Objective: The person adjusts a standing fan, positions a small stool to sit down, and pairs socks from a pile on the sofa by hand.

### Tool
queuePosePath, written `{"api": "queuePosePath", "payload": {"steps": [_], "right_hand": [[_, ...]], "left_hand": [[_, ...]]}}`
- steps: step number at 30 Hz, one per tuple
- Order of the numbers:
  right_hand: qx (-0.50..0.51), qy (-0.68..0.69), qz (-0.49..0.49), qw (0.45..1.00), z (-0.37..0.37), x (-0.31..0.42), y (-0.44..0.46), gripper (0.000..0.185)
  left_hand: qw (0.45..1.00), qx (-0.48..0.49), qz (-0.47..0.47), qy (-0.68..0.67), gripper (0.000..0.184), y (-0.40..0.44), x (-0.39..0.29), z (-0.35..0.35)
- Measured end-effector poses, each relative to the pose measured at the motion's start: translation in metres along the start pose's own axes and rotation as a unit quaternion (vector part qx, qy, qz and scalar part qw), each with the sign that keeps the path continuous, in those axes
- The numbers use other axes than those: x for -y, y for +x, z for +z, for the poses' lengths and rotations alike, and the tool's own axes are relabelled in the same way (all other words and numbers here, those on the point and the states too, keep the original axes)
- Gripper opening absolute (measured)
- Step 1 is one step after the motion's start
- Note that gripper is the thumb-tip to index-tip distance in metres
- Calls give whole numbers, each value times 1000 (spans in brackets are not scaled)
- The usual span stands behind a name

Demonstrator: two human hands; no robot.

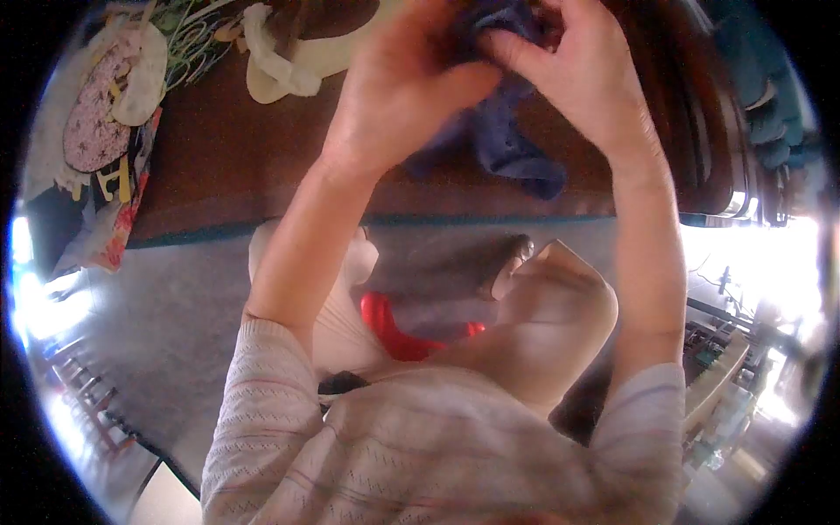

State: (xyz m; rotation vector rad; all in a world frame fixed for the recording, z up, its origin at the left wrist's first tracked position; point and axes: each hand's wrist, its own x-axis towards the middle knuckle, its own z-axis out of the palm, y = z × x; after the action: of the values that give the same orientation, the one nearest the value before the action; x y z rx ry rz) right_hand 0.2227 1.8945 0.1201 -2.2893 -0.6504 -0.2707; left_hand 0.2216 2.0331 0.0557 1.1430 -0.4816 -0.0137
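Note:
Both of my hands are raised over the far part of the brown table, close together at the top of the view. A dark blue piece of cloth (512, 153) is bunched between them, its loose end hanging down toward the table's near side. My left hand (398, 96) grips the cloth from the left, thumb pointing inward; its other fingers are blurred and partly cut off. From the right, my right hand (582, 74) pinches the cloth with the thumb bent over it. The upper part of the cloth is hidden by the fingers and the frame edge.
The brown table (219, 175) has a blue-green near edge. Cream-coloured pieces (280, 66) and green strands (197, 39) lie at its far left, by a pink patterned oval piece (101, 114). Below me is a red seat (398, 337). Dark stacked shapes (709, 114) stand at right.

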Motion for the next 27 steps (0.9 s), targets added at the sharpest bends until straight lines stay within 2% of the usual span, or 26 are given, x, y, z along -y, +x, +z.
{"api": "queuePosePath", "payload": {"steps": [2, 3, 4, 6, 8, 10, 11, 14, 17, 20, 24, 26, 27], "right_hand": [[27, 62, 30, 997, -6, 11, 6, 14], [59, 7, 32, 998, -11, 16, 7, 11], [34, -10, 17, 999, -8, 10, 10, 7], [-23, -54, 4, 998, -7, 12, 14, 9], [-85, -110, -11, 990, -12, 24, 19, 11], [-138, -162, -47, 976, -17, 30, 25, 13], [-158, -193, -66, 966, -19, 33, 27, 14], [-180, -101, -43, 978, -33, 30, 37, 16], [-193, -25, -50, 980, -44, 20, 38, 17], [-188, 65, 22, 980, -58, 22, 32, 18], [-261, 225, 83, 935, -76, -32, 18, 22], [-288, 315, 218, 878, -107, -83, 6, 32], [-296, 312, 252, 867, -94, -78, -5, 46]], "left_hand": [[999, -30, 14, 7, 60, -1, -3, 2], [999, -37, 24, 29, 62, -2, -4, 1], [997, -44, 34, 52, 63, -2, -5, 1], [996, -15, -41, 75, 72, -2, -13, 3], [993, 0, -58, 104, 63, -2, -9, 4], [990, 0, -16, 139, 38, -5, 17, 3], [990, -12, -20, 139, 40, -6, 23, 3], [970, 4, -35, 242, 33, -5, 38, -9], [965, 29, -129, 227, 24, -1, 46, -22], [947, 101, -188, 241, 26, 3, 44, -38], [952, 110, -210, 194, 25, 2, 35, -51], [958, 130, -211, 144, 26, 2, 37, -61], [963, 121, -205, 124, 28, 0, 40, -67]]}}
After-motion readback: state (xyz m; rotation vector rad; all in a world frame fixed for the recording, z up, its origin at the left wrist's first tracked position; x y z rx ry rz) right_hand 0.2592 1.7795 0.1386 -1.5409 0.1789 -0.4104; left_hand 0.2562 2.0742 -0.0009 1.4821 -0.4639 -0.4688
